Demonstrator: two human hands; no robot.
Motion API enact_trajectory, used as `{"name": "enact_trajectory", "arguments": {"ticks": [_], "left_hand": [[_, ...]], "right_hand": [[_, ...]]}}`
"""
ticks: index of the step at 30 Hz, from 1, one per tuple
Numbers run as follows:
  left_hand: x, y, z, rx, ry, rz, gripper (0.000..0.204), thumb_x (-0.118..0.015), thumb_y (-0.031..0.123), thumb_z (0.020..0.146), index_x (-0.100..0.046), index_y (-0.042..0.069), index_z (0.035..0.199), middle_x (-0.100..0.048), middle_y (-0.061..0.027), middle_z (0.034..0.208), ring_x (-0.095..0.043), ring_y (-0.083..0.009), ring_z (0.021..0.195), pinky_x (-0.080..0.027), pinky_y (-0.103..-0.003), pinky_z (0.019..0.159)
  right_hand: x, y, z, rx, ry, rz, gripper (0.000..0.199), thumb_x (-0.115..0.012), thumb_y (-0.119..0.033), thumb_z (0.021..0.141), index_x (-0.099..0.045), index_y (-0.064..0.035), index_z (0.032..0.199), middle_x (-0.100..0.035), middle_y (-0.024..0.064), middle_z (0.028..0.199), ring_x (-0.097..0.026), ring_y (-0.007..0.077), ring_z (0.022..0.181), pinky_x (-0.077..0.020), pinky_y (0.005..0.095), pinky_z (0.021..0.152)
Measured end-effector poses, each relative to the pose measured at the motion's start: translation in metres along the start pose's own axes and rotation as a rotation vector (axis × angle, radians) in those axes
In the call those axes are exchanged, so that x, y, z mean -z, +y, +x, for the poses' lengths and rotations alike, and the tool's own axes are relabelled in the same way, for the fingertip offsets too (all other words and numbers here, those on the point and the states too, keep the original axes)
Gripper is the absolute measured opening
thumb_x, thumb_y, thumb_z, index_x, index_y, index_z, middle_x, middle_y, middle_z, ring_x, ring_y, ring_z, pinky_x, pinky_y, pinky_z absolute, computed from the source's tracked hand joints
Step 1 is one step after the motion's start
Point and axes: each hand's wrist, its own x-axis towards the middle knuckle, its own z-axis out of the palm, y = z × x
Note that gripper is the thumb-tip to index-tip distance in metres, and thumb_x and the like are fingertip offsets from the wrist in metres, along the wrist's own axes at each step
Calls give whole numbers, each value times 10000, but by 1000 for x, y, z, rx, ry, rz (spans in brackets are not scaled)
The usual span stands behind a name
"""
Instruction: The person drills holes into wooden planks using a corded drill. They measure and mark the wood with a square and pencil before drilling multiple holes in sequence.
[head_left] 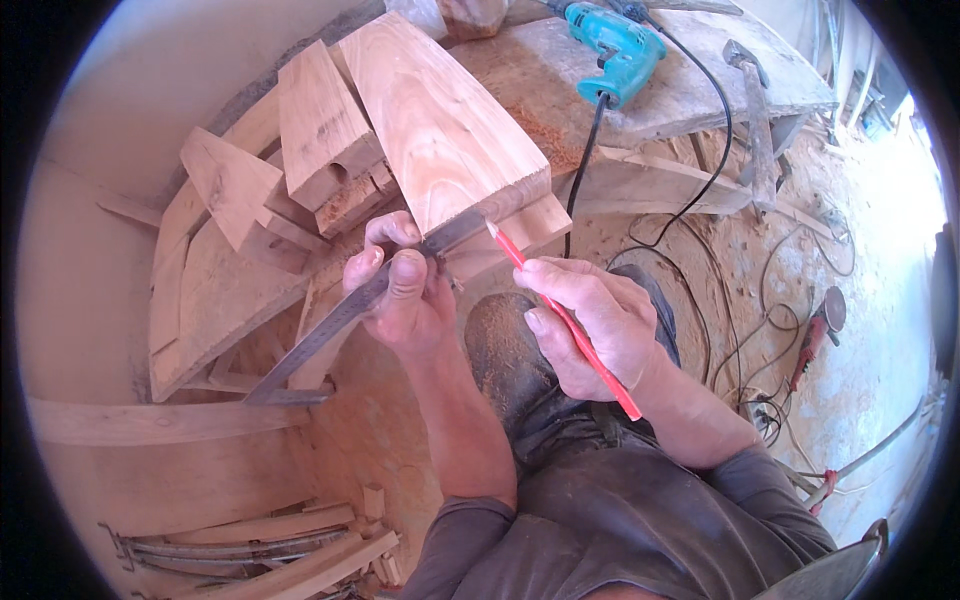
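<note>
Left hand pinches the long, grey metal ruler, probably stiff, best gripped mid-blade; right hand pinches the slender red pencil, likely light, fragile-tipped.

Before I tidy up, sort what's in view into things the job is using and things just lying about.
Seemingly in use:
- metal square, in the left hand
- red pencil, in the right hand
- large wooden block, under the square

Apparently just lying about:
- teal drill
- wooden-handled tool
- red grinder
</note>
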Motion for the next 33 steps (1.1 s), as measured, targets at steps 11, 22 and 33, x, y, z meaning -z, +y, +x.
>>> {"name": "enact_trajectory", "arguments": {"ticks": [11,22,33], "left_hand": [[5,1,0,10,-10,-2,445,-718,43,925,-628,298,1278,-607,-158,1097,-503,-136,745,-450,-272,625],[5,9,-2,89,-62,-38,422,-699,41,940,-634,291,1274,-607,-164,1117,-456,-81,639,-434,-233,583],[-2,3,0,-3,13,25,419,-697,31,936,-623,288,1258,-605,-164,1094,-498,-156,748,-457,-267,590]], "right_hand": [[-3,-3,-5,-51,60,3,365,-691,83,803,-629,39,1159,-730,192,999,-740,299,846,-592,359,742],[-6,-2,0,1,63,-32,410,-678,101,788,-630,9,1185,-740,168,980,-742,280,797,-589,348,704],[-3,-9,1,-56,47,-26,387,-692,106,793,-643,10,1166,-736,169,985,-734,263,770,-585,327,689]]}}
